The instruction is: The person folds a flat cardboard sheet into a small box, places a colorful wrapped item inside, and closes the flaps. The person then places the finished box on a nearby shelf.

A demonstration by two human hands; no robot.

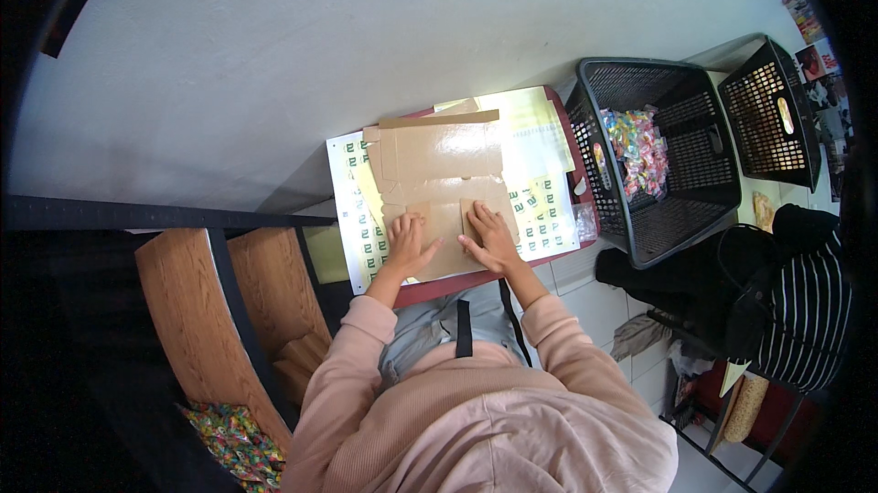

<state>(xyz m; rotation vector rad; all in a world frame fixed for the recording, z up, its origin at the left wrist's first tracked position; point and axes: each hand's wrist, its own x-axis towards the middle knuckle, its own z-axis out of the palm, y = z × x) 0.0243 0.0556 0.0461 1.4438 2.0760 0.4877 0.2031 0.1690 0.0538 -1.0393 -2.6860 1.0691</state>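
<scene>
On a small red bench [476, 281] against a pale wall, a flattened brown cardboard box [437, 173] lies over sticker sheets [355, 209], its long axis running away from the person. The left hand [407, 244] and right hand [489, 237] press open, palms down, on its near flaps. Just right, a black basket [677, 209] holds bright wrapped sweets [637, 150]; a second basket [773, 118] stands beyond.

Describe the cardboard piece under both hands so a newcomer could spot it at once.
On the small red table by the white wall lie green-printed sticker sheets. On them lies an unfolded brown cardboard box blank, plain and unprinted, with the left hand and right hand flat on its near edge.
</scene>
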